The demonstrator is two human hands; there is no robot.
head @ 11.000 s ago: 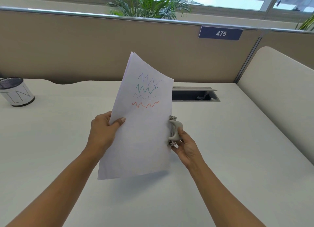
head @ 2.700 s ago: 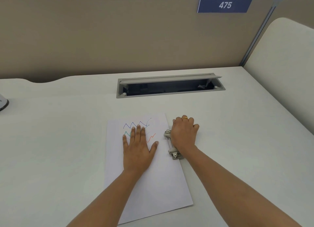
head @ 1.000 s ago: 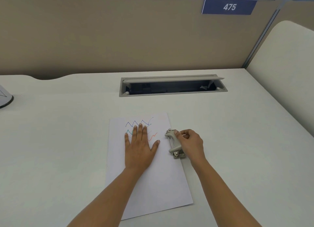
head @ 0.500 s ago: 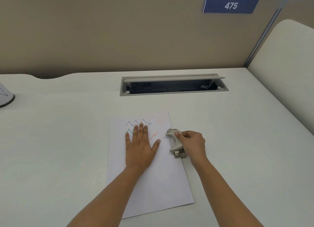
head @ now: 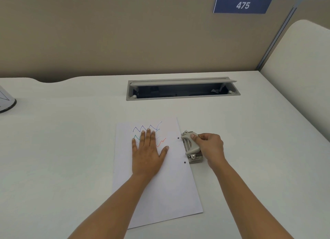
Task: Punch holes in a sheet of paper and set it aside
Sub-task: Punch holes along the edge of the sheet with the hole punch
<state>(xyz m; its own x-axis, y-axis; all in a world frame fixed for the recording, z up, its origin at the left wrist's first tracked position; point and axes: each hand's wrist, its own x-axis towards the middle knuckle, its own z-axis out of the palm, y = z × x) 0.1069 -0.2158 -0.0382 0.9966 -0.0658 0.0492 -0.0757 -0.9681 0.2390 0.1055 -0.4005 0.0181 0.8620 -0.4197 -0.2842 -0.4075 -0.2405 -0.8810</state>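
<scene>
While your right hand (head: 210, 147) grips the punch (head: 192, 145), your left hand (head: 146, 154) (fingers straight, spread) presses the sheet (head: 169, 194), which runs lengthwise toward the far edge of the desk (head: 71, 158).

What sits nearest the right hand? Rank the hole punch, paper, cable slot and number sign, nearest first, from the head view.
1. The hole punch, gripped in the right hand.
2. The paper, just left of the punch.
3. The cable slot, farther back in the desk.
4. The number sign, farthest, up on the partition.
</scene>
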